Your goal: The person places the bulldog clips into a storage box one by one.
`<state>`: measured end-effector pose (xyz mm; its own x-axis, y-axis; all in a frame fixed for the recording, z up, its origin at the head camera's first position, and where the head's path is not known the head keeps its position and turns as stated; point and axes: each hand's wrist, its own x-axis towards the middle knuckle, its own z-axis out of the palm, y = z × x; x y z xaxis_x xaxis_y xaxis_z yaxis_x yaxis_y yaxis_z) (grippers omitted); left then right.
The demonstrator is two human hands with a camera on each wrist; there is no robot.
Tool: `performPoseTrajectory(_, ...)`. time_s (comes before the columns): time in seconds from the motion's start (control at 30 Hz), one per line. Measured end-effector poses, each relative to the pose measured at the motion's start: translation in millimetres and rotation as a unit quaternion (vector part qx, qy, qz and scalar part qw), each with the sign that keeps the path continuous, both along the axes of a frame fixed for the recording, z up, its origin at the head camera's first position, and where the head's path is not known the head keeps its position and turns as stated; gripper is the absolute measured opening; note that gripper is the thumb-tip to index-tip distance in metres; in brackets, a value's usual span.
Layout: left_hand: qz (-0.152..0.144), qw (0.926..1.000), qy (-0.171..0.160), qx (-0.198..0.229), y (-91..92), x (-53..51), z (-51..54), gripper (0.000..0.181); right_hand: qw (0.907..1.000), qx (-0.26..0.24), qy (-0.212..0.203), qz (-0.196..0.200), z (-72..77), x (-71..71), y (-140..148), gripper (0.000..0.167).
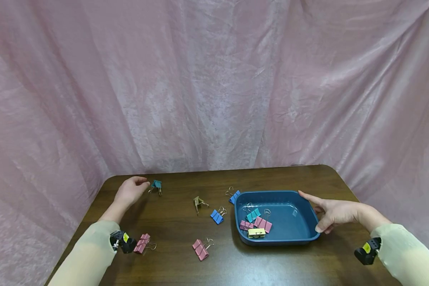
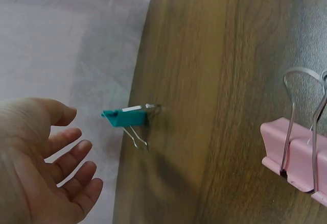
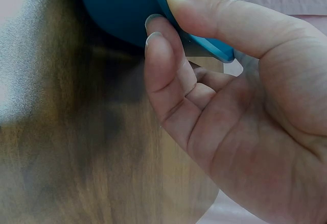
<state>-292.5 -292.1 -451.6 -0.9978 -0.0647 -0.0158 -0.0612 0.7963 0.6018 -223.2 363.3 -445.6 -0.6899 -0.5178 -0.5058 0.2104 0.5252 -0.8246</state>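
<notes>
My left hand [image 1: 131, 191] hovers at the table's far left, fingers loosely bent and holding nothing. Just beyond its fingertips a teal binder clip [image 2: 129, 117] stands on its wire handles; a gap shows between them in the left wrist view. At the right, my right hand [image 1: 337, 212] grips the right end of a blue tray [image 1: 277, 241]. Its thumb lies over the rim and its other fingers are outside the wall. Inside the tray's left half lie a teal clip [image 1: 253, 215], two pink clips [image 1: 263, 224] and a yellow clip [image 1: 256, 233].
Between hand and tray stand an olive-yellow binder clip [image 1: 197, 202] and two blue clips, one nearer [image 1: 217, 217] and one by the tray's back left corner [image 1: 234, 197]. Pink clips lie in front [image 1: 200, 250] and beside the left wrist [image 1: 142, 243]. A pink curtain [image 1: 214, 87] hangs behind.
</notes>
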Motion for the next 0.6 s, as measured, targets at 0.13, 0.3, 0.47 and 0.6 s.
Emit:
performPoseTrajectory(0.13,0.008,0.9998,-0.012,-0.010,-3.2,-2.7,-4.3,0.049,1.0000,0.000,0.001,0.002,-1.5,0.1,1.0,0.123)
performPoseTrajectory(0.3,0.016,0.9986,-0.033,-0.037,-4.3,-4.7,-7.5,0.053,1.0000,-0.002,0.000,0.000,-1.4,0.4,0.6,0.123)
performPoseTrajectory(0.47,0.029,0.9963,-0.043,-0.069,-0.6,-7.9,-10.8,0.056,1.0000,-0.002,0.003,0.001,-0.2,0.4,-0.6,0.123)
performPoseTrajectory(0.6,0.041,0.9943,-0.052,-0.083,3.8,-11.7,-14.2,0.057,1.0000,-0.001,0.002,-0.001,-0.4,0.3,-0.7,0.123)
